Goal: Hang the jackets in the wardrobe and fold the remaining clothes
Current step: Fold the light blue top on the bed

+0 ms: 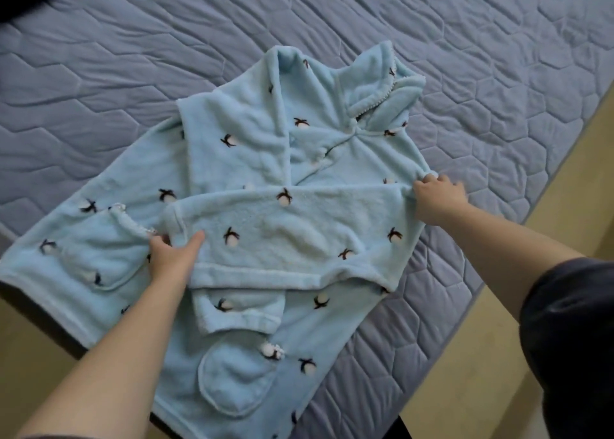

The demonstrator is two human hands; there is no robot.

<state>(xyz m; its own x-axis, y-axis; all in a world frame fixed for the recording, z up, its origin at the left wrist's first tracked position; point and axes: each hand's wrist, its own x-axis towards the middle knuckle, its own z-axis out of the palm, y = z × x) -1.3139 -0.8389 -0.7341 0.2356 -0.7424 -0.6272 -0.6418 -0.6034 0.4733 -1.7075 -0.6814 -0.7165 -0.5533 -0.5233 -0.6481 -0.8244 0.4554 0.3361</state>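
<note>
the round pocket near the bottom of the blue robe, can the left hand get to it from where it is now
Probably yes. The round pocket lies open on top of the robe, nothing covering it, just below the left hand, which would first have to let go of the sleeve cuff.

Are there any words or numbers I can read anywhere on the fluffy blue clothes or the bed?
None: no words, numbers, labels or signs show anywhere.
The light blue fleece garment bears only a pattern of small white puffs with dark sprigs, no letters.
The grey-blue quilted mattress has only stitched hexagon lines.
No tag shows where the left hand and right hand grip the folded sleeve.
</note>
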